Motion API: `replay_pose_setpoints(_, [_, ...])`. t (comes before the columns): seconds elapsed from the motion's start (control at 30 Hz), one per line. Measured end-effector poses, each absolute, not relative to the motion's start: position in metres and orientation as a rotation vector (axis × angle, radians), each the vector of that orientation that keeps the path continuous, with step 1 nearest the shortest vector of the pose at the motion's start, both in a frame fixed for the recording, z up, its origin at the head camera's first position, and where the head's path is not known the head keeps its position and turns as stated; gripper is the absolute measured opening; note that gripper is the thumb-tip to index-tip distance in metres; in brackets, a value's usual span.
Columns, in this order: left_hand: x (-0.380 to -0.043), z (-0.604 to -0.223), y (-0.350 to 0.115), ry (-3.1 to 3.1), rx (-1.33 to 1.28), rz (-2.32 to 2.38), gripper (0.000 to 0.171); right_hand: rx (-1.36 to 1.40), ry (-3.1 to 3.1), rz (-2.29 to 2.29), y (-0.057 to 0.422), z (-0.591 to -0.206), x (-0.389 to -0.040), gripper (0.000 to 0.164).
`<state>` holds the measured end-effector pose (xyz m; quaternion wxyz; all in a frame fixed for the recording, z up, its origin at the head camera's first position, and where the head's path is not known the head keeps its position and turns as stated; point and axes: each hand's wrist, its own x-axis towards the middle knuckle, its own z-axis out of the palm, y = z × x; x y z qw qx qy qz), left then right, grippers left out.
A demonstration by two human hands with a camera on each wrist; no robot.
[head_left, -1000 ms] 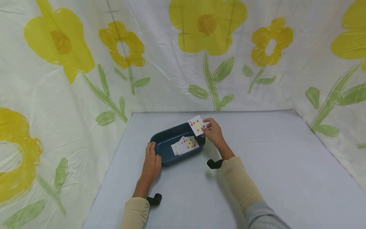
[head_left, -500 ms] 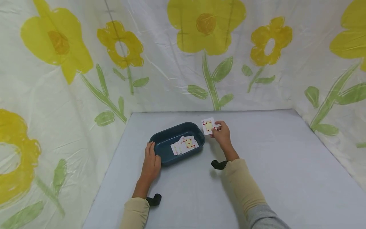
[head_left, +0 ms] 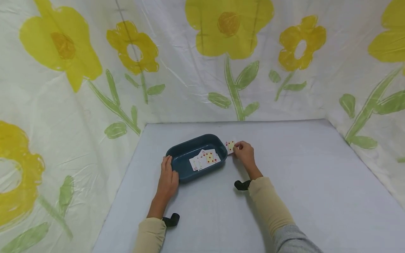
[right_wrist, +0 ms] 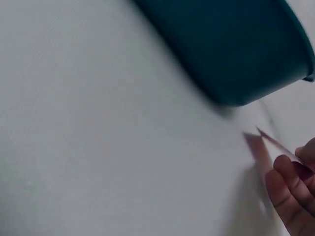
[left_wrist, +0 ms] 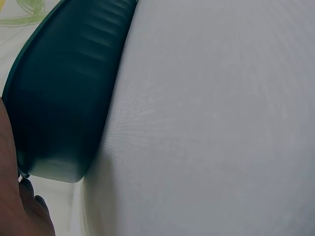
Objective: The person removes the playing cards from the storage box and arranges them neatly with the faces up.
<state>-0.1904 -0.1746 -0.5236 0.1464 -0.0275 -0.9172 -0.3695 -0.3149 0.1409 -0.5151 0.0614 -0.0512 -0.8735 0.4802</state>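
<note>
A dark teal oblong basin [head_left: 183, 173] stands slantwise on the table, with several face-up playing cards [head_left: 205, 160] overlapping inside it. My left hand [head_left: 167, 180] holds the basin's left end, the fingers at its rim and the thumb along the near side. Just beyond the basin's right end, my right hand [head_left: 245, 156] pinches a playing card [head_left: 229, 146] with red diamonds, low over the table. In the right wrist view this card [right_wrist: 278, 143] appears nearly edge-on and tilted. Whether its lower edge touches the table I cannot tell.
The table has a pale cloth cover [head_left: 297, 175]. Behind it and along the sides hangs a white sheet [head_left: 186, 95] painted with yellow flowers. A black wrist mount [head_left: 242, 185] sits on the right wrist, another black mount [head_left: 171, 220] on the left.
My right hand has carried the diamond card from over the basin's right end out to the right, then lowered it beside the basin. The left hand and basin have stayed in place.
</note>
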Motion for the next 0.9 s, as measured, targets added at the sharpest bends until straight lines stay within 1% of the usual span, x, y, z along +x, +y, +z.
replay_pose_setpoints(0.13, [-0.1916, -0.524, -0.1752, -2.636, -0.077, -1.06, 0.059, -0.11, -2.661, 1.361, 0.141, -0.5236, -0.3144, 0.018])
replay_pose_setpoints(0.37, [-0.1929, -0.5238, -0.177, -2.647, -0.083, -1.061, 0.06, -0.1, -2.787, 1.245, 0.1411, -0.5201, -0.3116, 0.041])
replay_pose_setpoints(0.73, [-0.191, -0.5243, -0.1757, -2.658, -0.076, -1.043, 0.06, -0.143, -2.933, 1.024, 0.1462, -0.5242, -0.3147, 0.054])
replay_pose_setpoints(0.9, [-0.191, -0.5223, -0.1754, -2.647, -0.084, -1.028, 0.06, -0.153, -2.952, 1.024, 0.15, -0.5212, -0.3154, 0.062])
